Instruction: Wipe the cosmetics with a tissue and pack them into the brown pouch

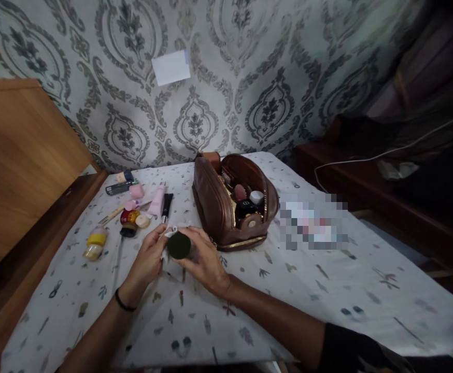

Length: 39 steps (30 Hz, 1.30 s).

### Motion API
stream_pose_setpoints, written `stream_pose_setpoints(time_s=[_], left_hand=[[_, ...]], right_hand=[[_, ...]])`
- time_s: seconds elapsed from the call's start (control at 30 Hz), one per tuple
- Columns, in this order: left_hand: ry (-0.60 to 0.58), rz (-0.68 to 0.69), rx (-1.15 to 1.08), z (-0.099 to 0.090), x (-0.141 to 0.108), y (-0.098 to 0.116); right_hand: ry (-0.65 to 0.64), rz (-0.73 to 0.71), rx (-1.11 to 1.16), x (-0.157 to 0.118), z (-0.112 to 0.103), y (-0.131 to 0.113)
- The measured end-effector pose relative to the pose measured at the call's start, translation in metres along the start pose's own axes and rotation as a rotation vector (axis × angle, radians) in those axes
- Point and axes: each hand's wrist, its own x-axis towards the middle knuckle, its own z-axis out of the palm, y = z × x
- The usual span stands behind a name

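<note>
In the head view, a container with a round, dark green-black end [179, 245] faces me, held between both hands over the table. My right hand [209, 263] is closed around its right side. My left hand [147, 257] pinches a crumpled white tissue [165, 255] against its left side; the fingertips are partly hidden. Just beyond the hands stands a brown leather cosmetic bag [214, 207], unzipped, with a pink item [240, 192], a white-lidded jar [256, 197] and a black compact [245, 208] inside. A pink tube [157, 200] and a black tube [167, 205] lie close by.
Left on the patterned tablecloth [207, 342] lie a yellow-banded bottle [96, 239], a red-and-amber jar [129, 216], a dark green tube [119, 187] and several other cosmetics. A pixelated patch [314, 223] covers something right. A wooden panel [24, 166] borders the left; patterned wallpaper rises behind.
</note>
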Motion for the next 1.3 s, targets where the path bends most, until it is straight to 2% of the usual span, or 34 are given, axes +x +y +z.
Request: stream_pose_setpoints(time_s=[0.1,0.2,0.33,0.43,0.6,0.73,0.8,0.93,1.0,1.17,1.3], left_hand=[[-0.016,0.009,-0.023,-0.003,0.002,-0.001],[-0.016,0.093,0.067,-0.01,0.004,-0.002],[0.063,0.216,0.239,-0.024,0.007,0.0],[0.131,0.296,0.314,-0.038,0.009,0.007],[0.163,0.382,0.458,-0.072,0.007,0.011],[0.18,0.368,0.62,-0.1,0.001,0.002],[0.211,0.355,0.672,-0.11,-0.002,-0.004],[0.237,0.312,0.795,-0.118,-0.006,-0.014],[0.238,0.29,0.861,-0.118,-0.007,-0.017],[0.242,0.243,0.987,-0.116,-0.01,-0.019],[0.266,0.198,1.042,-0.122,-0.009,-0.013]], right_hand=[[-0.005,0.016,0.017,-0.001,0.004,0.0],[-0.013,0.028,0.03,0.003,0.009,0.001],[-0.067,0.043,0.002,0.02,0.016,0.003],[-0.125,0.06,-0.012,0.038,0.025,0.003],[-0.207,0.077,-0.002,0.055,0.053,-0.003],[-0.321,0.114,-0.099,0.06,0.075,-0.009],[-0.433,0.111,-0.226,0.064,0.083,-0.014],[-0.703,0.065,-0.546,0.076,0.09,-0.027],[-0.791,0.04,-0.658,0.081,0.093,-0.031],[-0.832,-0.021,-0.706,0.095,0.096,-0.028],[-0.736,-0.103,-0.599,0.12,0.11,-0.03]])
